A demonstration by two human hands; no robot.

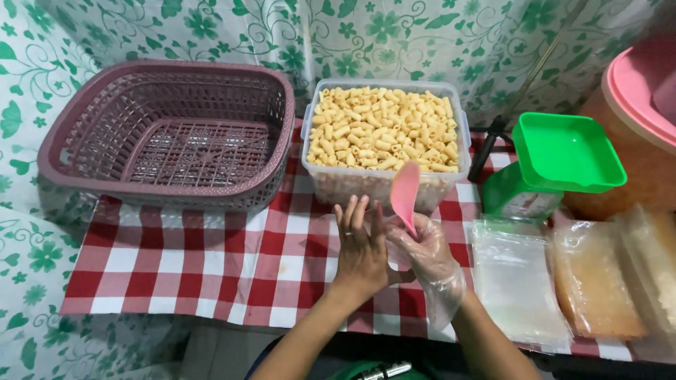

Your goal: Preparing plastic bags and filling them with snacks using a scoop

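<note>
A pink scoop [405,191] is gripped by its handle in the gloved right hand [427,253], just in front of a clear tub of short yellow snack pieces [383,129]. The bare left hand [360,248] is laid flat against the right with nothing grasped. An empty mauve basket [169,134] is placed to the left, a green scale [556,158] and stacked clear bags [517,278] to the right, on red checked cloth [211,260].

Basket [169,134] left of snack tub [384,134], both on tabletop [211,267]. Scale [556,165] right of tub. Bag stacks [556,281] before scale.
</note>
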